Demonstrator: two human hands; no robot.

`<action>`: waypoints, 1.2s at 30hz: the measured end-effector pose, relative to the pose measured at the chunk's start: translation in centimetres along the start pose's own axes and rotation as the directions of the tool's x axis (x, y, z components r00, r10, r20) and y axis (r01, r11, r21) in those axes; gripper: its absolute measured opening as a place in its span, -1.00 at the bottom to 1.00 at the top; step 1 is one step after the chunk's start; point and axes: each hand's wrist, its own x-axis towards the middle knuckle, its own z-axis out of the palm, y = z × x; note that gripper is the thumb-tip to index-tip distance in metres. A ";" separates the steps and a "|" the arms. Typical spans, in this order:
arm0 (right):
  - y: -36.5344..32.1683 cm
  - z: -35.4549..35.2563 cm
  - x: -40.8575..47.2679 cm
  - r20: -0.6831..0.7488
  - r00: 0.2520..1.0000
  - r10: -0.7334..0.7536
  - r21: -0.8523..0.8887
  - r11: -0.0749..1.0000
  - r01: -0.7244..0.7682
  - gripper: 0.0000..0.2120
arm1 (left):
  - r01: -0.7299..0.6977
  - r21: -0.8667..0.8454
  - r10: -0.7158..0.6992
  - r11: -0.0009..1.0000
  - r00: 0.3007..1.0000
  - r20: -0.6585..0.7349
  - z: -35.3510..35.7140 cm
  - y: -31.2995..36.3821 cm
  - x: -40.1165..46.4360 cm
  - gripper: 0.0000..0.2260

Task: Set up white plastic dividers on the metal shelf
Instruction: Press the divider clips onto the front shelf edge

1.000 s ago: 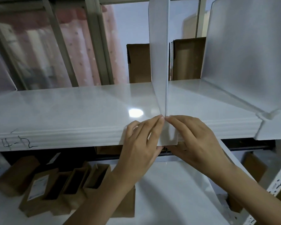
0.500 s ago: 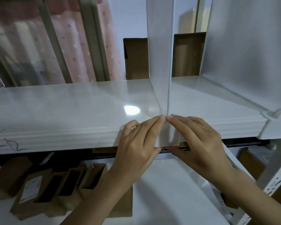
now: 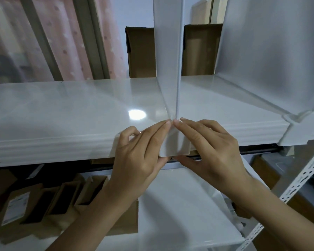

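Note:
A white plastic divider stands upright on the white metal shelf, its front clip hanging over the shelf's front lip. My left hand presses the clip from the left, thumb under the lip. My right hand presses it from the right, fingertips meeting the left hand's at the divider's base. A second white divider stands to the right, clipped to the edge.
Brown cardboard boxes stand behind the shelf at the back. Open brown cartons lie on the lower shelf at left. A perforated white upright runs down at right. Pink curtain and window frame at back left.
Both hands stay on the divider's front clip. The view has drawn a little closer and shifted slightly; the divider stands in the same spot.

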 end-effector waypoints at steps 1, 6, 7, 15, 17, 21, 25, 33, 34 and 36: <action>0.0 0.0 0.0 0.000 1.000 0.001 -0.005 1.000 -0.001 -0.45 | 0.002 0.002 -0.002 1.000 1.000 0.000 0.0 0.0 0.0 -0.55; -0.3 0.0 0.5 -0.009 1.000 -0.018 -0.022 1.000 0.018 -0.52 | -0.003 0.029 0.003 1.000 1.000 -0.005 -0.2 -0.2 -0.1 -0.55; -0.4 -0.1 0.6 -0.009 1.000 -0.019 -0.026 0.999 0.019 -0.53 | 0.000 0.028 0.000 1.000 1.000 -0.008 -0.2 -0.3 -0.1 -0.56; -1.9 1.4 1.7 -0.008 0.999 -0.044 0.010 0.999 0.044 -0.54 | 0.038 0.056 -0.039 0.998 0.999 0.030 -1.5 -2.1 -1.2 -0.54; -2.8 2.0 2.2 -0.004 0.999 -0.049 0.026 0.998 0.049 -0.54 | 0.042 0.092 -0.046 0.995 0.998 0.037 -2.1 -3.0 -1.8 -0.48; -3.8 2.4 2.7 -0.018 0.998 -0.062 0.030 0.998 0.062 -0.56 | 0.052 0.077 -0.055 0.996 0.998 0.042 -2.8 -3.8 -2.0 -0.52; -3.6 2.4 2.7 -0.017 0.997 -0.079 -0.006 0.997 0.079 -0.50 | 0.049 0.043 -0.051 0.998 0.997 0.058 -2.9 -3.9 -1.9 -0.54; -3.6 2.1 2.4 0.032 0.999 -0.006 0.047 0.999 0.005 -0.37 | 0.049 0.032 -0.051 0.998 0.998 0.047 -3.1 -3.9 -1.8 -0.48; -3.5 2.0 2.1 0.043 0.999 0.020 0.057 0.998 -0.022 -0.37 | 0.053 0.031 -0.055 0.998 0.997 0.047 -3.1 -3.9 -1.8 -0.49; -3.0 1.9 1.4 0.064 0.995 0.073 0.031 0.997 -0.075 -0.42 | 0.064 0.029 -0.065 0.998 0.996 0.052 -3.0 -3.9 -1.8 -0.45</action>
